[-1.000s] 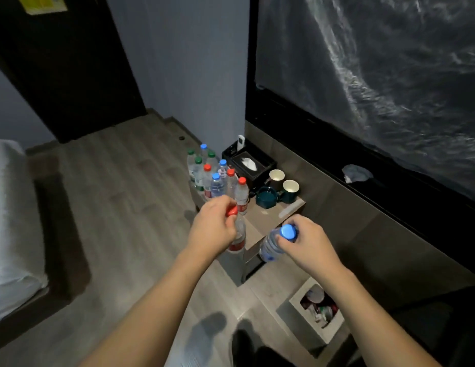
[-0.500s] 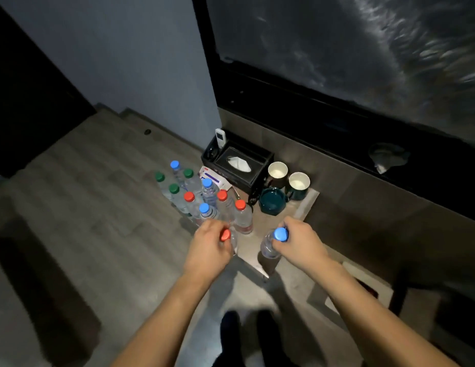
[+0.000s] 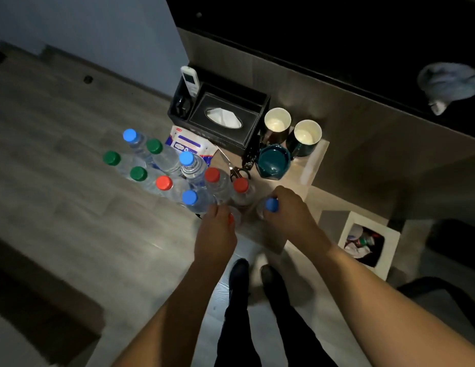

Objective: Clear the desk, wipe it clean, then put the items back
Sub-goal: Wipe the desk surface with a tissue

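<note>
Hands are both busy here, each one wrapped around the top of a water bottle at the near edge of the small desk (image 3: 297,178). The left hand (image 3: 215,231) has its fingers curled over a red-capped bottle (image 3: 235,217), so only a sliver of the red cap peeks out. The right hand (image 3: 289,207) grips the neck of a blue-capped bottle (image 3: 269,206), cap fully in view. Can't tell whether either bottle is actually sitting on the desk or held just above it, the hands cover too much.

Right behind them is a whole cluster of bottles (image 3: 178,176) with green, blue and red caps, packed close together on the left part of the desk. Further back sits a black tissue box (image 3: 225,115) with a remote (image 3: 190,80) standing in its side slot, and a tissue pack (image 3: 187,144) lies just in front of it. Scissors (image 3: 235,168) lie between the bottles and a teal bowl (image 3: 273,161), with two mugs (image 3: 292,128) behind the bowl.

A white bin (image 3: 369,245) full of trash stands on the floor to the right. A crumpled cloth (image 3: 447,86) lies on the dark ledge up top.
</note>
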The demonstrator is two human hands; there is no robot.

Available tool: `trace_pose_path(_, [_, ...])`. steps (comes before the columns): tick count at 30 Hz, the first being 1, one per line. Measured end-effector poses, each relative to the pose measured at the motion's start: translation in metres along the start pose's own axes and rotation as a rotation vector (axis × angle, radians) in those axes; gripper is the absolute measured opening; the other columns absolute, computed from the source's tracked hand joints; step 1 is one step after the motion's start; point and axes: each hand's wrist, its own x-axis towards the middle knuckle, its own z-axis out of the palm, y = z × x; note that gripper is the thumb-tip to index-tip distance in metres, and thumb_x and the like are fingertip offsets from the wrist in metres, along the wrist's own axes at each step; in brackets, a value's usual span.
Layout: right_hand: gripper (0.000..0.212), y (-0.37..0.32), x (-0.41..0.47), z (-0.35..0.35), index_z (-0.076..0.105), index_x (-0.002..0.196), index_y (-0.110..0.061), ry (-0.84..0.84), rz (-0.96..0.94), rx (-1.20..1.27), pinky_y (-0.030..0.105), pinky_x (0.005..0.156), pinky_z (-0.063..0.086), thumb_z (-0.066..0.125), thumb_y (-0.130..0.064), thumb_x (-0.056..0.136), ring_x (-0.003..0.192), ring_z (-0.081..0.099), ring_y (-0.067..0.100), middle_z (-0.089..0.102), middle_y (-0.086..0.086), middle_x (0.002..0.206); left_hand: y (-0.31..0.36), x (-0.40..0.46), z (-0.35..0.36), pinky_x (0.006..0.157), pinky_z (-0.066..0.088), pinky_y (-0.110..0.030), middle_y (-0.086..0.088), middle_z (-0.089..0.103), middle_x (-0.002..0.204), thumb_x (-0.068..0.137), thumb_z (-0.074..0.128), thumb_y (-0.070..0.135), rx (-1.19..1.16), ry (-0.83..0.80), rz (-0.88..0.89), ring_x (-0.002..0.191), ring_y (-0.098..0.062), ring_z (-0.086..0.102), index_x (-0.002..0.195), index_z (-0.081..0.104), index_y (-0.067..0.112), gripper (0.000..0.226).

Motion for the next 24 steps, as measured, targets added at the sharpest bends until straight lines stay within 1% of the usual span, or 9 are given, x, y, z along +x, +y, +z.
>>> trace_pose_path(3, [0.021,0.001,0.003,0.007,0.055,0.101,-0.018,0.008,0.016,0.018,0.03,0.068,0.037,0.064,-0.025,0.084,0.082,0.051,0.019,0.053,-0.001,0.096,-0.007,0.004,0.001,0.071,0.043,-0.034,-0.014,0.053,0.104,0.089,0.058,0.006,-0.019,-0.003,-0.01,0.087,-0.031,0.056,0.099,0.059,0.005,0.01])
trace_pose_path(6, [0.016,0.0,0.009,0.011,0.053,0.096,-0.021,0.016,0.019,0.023,0.028,0.062,0.036,0.063,-0.027,0.084,0.079,0.054,0.019,0.053,-0.004,0.089,-0.007,0.01,0.002,0.072,0.037,-0.028,-0.013,0.052,0.108,0.09,0.058,0.007,-0.029,-0.002,0.023,0.09,-0.029,0.055,0.101,0.058,0.005,0.011])
trace_pose_path(8, [0.015,-0.002,0.014,0.013,0.05,0.091,-0.023,0.034,0.013,0.04,0.028,0.058,0.034,0.063,-0.026,0.084,0.075,0.053,0.018,0.052,-0.005,0.086,-0.008,0.013,0.004,0.072,0.04,-0.031,-0.013,0.052,0.108,0.089,0.059,0.006,-0.025,0.002,0.046,0.09,-0.03,0.055,0.101,0.058,0.005,0.012])
trace_pose_path(10, [0.014,-0.004,0.018,0.015,0.051,0.091,-0.022,0.047,0.001,0.032,0.029,0.059,0.037,0.062,-0.026,0.084,0.073,0.052,0.018,0.054,-0.003,0.086,-0.011,0.014,0.008,0.071,0.043,-0.034,-0.014,0.052,0.105,0.087,0.061,0.005,-0.028,0.015,0.082,0.089,-0.031,0.055,0.1,0.059,0.005,0.013])
trace_pose_path(15, [0.017,-0.005,0.022,0.016,0.052,0.092,-0.018,0.037,-0.02,-0.024,0.035,0.06,0.047,0.062,-0.029,0.085,0.071,0.055,0.02,0.057,0.002,0.087,-0.017,0.009,0.014,0.068,0.036,-0.026,-0.012,0.053,0.101,0.089,0.061,0.005,-0.055,0.043,0.117,0.085,-0.025,0.053,0.098,0.058,0.006,0.01])
trace_pose_path(17, [0.019,-0.008,0.02,0.012,0.053,0.098,-0.016,0.002,0.003,-0.057,0.039,0.064,0.05,0.061,-0.029,0.087,0.075,0.056,0.022,0.058,0.004,0.093,-0.015,0.013,0.013,0.07,0.038,-0.028,-0.013,0.053,0.103,0.089,0.06,0.005,-0.044,0.034,0.13,0.088,-0.027,0.053,0.1,0.057,0.005,0.011])
trace_pose_path(19, [0.029,-0.014,0.014,0.003,0.051,0.113,-0.015,-0.039,0.05,-0.06,0.039,0.073,0.052,0.061,-0.03,0.089,0.085,0.059,0.024,0.058,0.006,0.105,-0.01,0.015,0.007,0.079,0.043,-0.033,-0.015,0.052,0.109,0.092,0.057,0.008,-0.043,-0.021,0.101,0.097,-0.03,0.052,0.106,0.056,0.004,0.015])
trace_pose_path(22, [0.053,-0.028,-0.006,-0.021,0.036,0.137,-0.015,-0.069,0.072,-0.084,0.038,0.088,0.048,0.06,-0.024,0.09,0.108,0.056,0.028,0.051,0.01,0.125,0.0,0.009,-0.013,0.091,0.045,-0.038,-0.012,0.051,0.121,0.095,0.054,0.016,-0.032,-0.042,0.074,0.109,-0.028,0.05,0.117,0.054,0.006,0.025])
trace_pose_path(24, [0.059,-0.041,-0.027,-0.045,0.031,0.143,-0.017,-0.037,0.063,-0.094,0.038,0.095,0.046,0.058,-0.023,0.091,0.119,0.052,0.029,0.045,0.011,0.137,0.01,-0.005,-0.033,0.09,0.047,-0.04,-0.014,0.053,0.123,0.093,0.058,0.016,-0.025,-0.002,0.147,0.108,-0.031,0.054,0.121,0.055,0.006,0.03])
